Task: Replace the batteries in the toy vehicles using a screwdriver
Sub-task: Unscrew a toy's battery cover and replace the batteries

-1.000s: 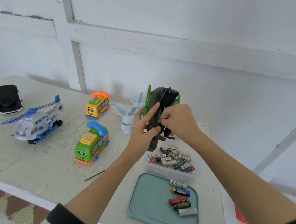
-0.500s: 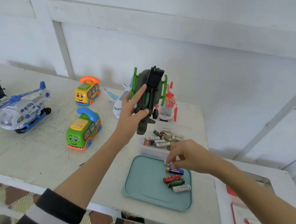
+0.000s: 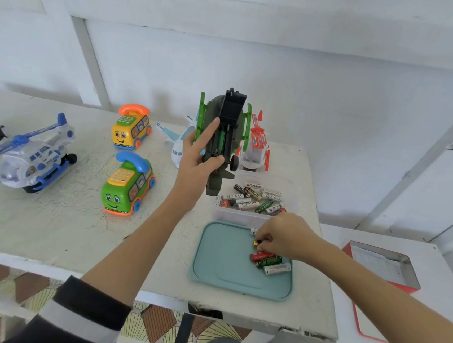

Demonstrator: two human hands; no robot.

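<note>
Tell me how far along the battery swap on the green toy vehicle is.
Done: the green toy vehicle has its battery bay open, with at least one cell seated. In hand: the left hand holds it upright while the right hand pinches a blue battery on the teal tray. Left: loading that cell and closing the bay; no cover or screwdriver shows. The other toys' state can't be judged.

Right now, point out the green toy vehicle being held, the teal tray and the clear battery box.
green toy vehicle (image 3: 224, 140): head view, on its open battery compartment.
teal tray (image 3: 219, 264): head view, on its bare floor.
clear battery box (image 3: 239, 217): head view, on its front wall.
</note>
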